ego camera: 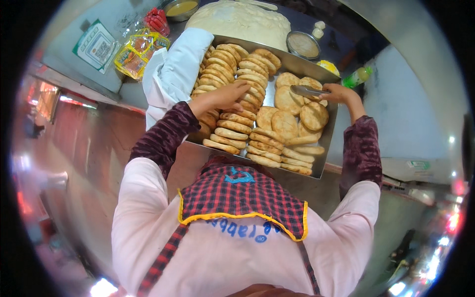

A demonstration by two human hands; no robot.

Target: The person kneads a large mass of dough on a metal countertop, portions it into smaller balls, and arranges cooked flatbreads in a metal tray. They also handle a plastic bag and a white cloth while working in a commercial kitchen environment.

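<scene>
A shallow metal tray (331, 126) full of round baked flatbreads lies before me. On its left and middle the flatbreads (252, 80) stand on edge in long rows; on the right, others (287, 100) lie flat and overlapping. My left hand (222, 97) rests over the rows with its fingers spread on the breads, and I see nothing gripped in it. My right hand (336, 93), at the tray's right edge, is closed on metal tongs (307, 90), whose tips reach over the flat breads. Whether the tongs pinch a bread I cannot tell.
White cloth (185, 63) is bunched along the tray's left side. Beyond the tray lie a large mass of dough (241, 20), a round metal bowl (303, 44) and a bowl of yellowish liquid (182, 8). Yellow plastic packets (139, 54) lie left, a green-capped bottle (357, 77) right.
</scene>
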